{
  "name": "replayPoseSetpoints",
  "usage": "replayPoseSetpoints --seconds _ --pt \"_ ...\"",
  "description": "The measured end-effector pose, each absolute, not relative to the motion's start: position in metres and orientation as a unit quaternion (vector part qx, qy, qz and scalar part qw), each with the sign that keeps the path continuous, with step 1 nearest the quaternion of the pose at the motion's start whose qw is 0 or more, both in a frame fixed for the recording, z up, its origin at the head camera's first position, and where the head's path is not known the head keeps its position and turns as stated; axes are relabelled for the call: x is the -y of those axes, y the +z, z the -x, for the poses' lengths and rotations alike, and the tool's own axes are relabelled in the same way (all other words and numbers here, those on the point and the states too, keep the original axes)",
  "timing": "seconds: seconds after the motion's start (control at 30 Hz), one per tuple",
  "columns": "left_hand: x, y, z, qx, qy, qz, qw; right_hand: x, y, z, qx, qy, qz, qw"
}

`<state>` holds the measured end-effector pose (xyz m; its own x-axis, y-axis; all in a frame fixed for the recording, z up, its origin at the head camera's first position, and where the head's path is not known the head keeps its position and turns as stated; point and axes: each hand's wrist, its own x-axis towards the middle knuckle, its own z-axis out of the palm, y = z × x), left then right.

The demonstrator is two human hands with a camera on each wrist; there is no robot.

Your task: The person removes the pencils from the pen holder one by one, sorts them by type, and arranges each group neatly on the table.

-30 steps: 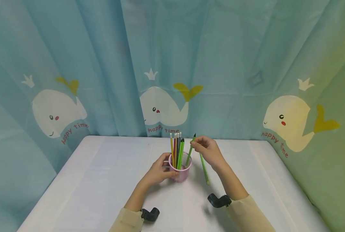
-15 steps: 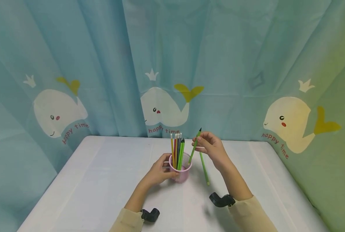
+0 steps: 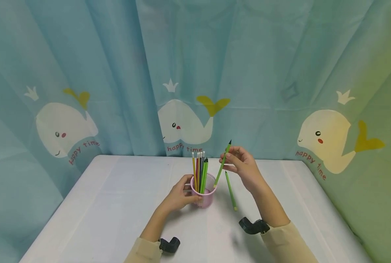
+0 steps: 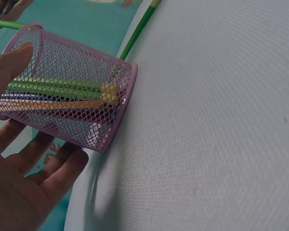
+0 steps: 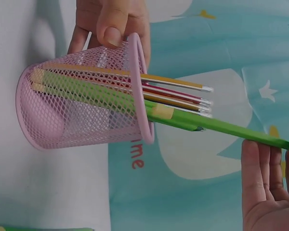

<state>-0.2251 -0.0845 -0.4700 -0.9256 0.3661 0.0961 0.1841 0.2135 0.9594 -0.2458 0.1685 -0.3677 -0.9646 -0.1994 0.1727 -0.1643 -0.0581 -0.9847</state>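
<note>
A pink mesh pencil cup (image 3: 207, 201) stands on the table with several pencils (image 5: 176, 83) in it, yellow, red, dark and green ones. My left hand (image 3: 179, 195) holds the cup from the left, thumb near the rim (image 5: 143, 91) and fingers round the side. To the right, my right hand (image 3: 248, 170) pinches a green pencil (image 3: 222, 167) near its black point. That pencil slants, point up, and its yellowish lower end (image 5: 162, 111) is at the cup's rim. Another green pencil (image 3: 231, 193) lies on the table right of the cup.
The white tabletop (image 3: 116, 204) spreads around the cup. Behind it hangs a blue curtain (image 3: 264, 73) printed with whales. Each wrist carries a black camera, such as the right one (image 3: 253, 226).
My right hand has moved up and to the right, drawing the green pencil from inside the cup to its rim. The left hand and the cup stay in place.
</note>
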Motion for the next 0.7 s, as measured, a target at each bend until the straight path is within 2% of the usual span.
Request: replayPoseSetpoints --seconds 0.37,0.7 --pt "0.085 -0.47 0.224 -0.782 0.594 -0.175 0.074 -0.178 -0.365 0.244 -0.676 -0.727 0.122 0.022" --pt "0.085 -0.471 0.224 -0.784 0.589 -0.184 0.071 -0.194 -0.384 0.242 -0.688 -0.719 0.095 0.027"
